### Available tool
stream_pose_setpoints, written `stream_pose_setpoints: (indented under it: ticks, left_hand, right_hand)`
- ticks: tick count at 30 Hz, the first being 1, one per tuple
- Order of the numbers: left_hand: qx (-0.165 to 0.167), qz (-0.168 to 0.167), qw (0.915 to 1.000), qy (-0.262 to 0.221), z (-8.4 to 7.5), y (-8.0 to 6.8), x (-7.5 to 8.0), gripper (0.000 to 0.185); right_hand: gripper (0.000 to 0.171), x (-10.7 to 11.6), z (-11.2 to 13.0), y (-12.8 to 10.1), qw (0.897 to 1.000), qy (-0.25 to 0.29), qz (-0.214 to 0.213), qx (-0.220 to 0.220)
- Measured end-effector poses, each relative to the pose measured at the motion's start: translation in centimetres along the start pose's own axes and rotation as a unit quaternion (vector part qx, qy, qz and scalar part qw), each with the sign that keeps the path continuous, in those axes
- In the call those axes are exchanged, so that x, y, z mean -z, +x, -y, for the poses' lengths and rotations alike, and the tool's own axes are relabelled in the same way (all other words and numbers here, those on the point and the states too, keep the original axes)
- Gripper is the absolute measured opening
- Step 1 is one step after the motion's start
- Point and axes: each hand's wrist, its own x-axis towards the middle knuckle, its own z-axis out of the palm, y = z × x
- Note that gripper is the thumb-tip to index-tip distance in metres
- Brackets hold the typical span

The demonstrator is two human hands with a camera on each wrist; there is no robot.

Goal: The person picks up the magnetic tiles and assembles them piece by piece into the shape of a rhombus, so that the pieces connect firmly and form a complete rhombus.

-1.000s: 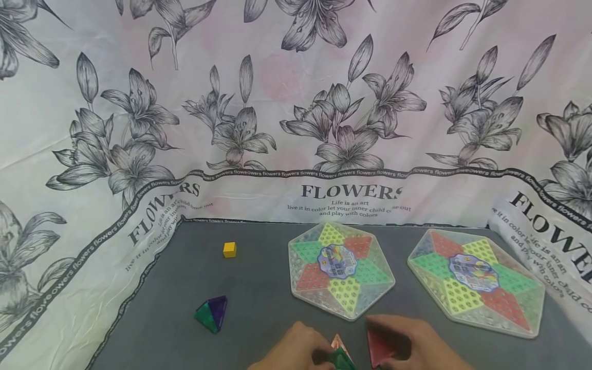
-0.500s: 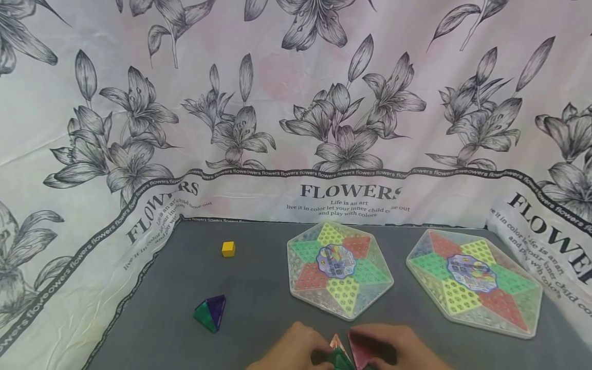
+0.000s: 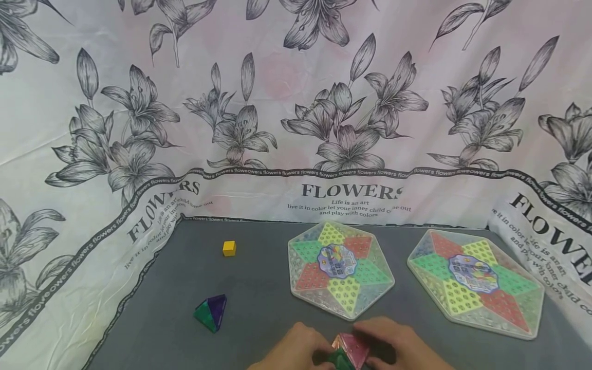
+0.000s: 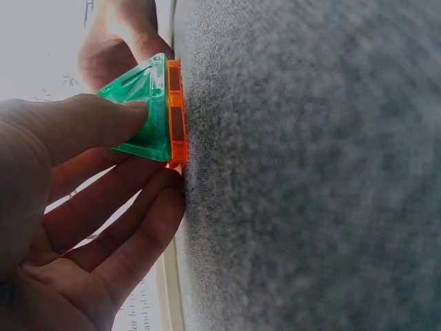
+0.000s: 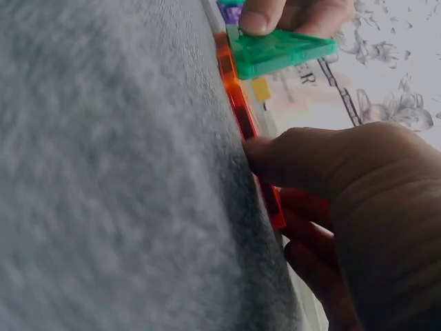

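Observation:
At the near edge of the grey mat [image 3: 259, 293] my two hands meet round a small cluster of triangular magnetic tiles. My left hand [image 3: 296, 352] pinches a green tile [image 4: 141, 114], thumb on its face; that tile stands tilted on an orange tile [image 4: 176, 110] lying flat on the mat. My right hand [image 3: 393, 344] holds a red tile [image 3: 355, 349] leaning against the green tile [image 3: 340, 359]. In the right wrist view the right hand's thumb [image 5: 303, 162] presses at the edge of the orange tile [image 5: 231, 76], with the green tile [image 5: 282, 48] beyond it.
Two hexagonal peg boards with coloured star fields lie on the mat, one in the middle [image 3: 340, 267] and one at the right [image 3: 476, 281]. A yellow cube [image 3: 228, 248] sits at the back left. A green and purple tile pyramid [image 3: 211, 312] stands at the left. Flower-printed cloth [image 3: 296, 103] walls in the mat.
My right hand has moved left with the red tile and tipped it up against the green and orange tiles. The left hand has stayed put.

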Motion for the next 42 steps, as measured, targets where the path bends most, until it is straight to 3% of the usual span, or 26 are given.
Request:
stream_pose_setpoints:
  ticks: [6,11,16,18,23,26,32,34,38,42]
  left_hand:
    - [0.02,0.016,0.9995,-0.018,0.3,0.1,-0.1,0.02]
    - [0.035,0.028,0.9985,-0.033,0.3,0.1,0.0,0.023]
    - [0.037,0.023,0.9979,-0.048,0.3,-0.1,0.0,0.024]
    - [0.03,0.017,0.9983,-0.047,0.2,-0.1,0.0,0.023]
    - [0.025,0.005,0.9984,-0.051,0.1,-0.2,0.0,0.021]
    - [0.028,0.003,0.9985,-0.047,0.1,-0.2,-0.2,0.022]
    - [0.039,0.016,0.9977,-0.053,-0.7,-0.1,0.6,0.021]
    - [0.039,0.023,0.9967,-0.068,-2.1,-0.2,1.7,0.022]
    - [0.014,0.041,0.9956,-0.083,-4.9,-0.2,4.0,0.029]
    - [-0.008,0.065,0.9948,-0.078,-6.2,-0.2,4.9,0.036]
  right_hand:
    - [0.055,0.1,0.1,0.0,1.0,0.004,0.005,-0.014]
    - [0.048,-0.4,0.7,0.1,0.993,0.1,-0.023,-0.054]
    - [0.047,-1.2,1.9,0.7,0.958,0.265,-0.031,-0.101]
    - [0.048,-1.4,2.4,0.9,0.939,0.319,-0.02,-0.124]
    - [0.05,-2.1,2.9,1.1,0.93,0.345,-0.014,-0.126]
    - [0.05,-2.4,2.7,1.0,0.94,0.321,-0.018,-0.114]
    - [0.061,-2.7,1.9,0.9,0.981,0.178,-0.006,-0.081]
    - [0.06,-2.8,1.9,0.8,0.985,0.158,-0.003,-0.076]
    - [0.053,-2.6,2.3,0.6,0.982,0.153,0.004,-0.108]
    - [0.049,-2.2,2.3,0.4,0.983,0.124,0.002,-0.134]
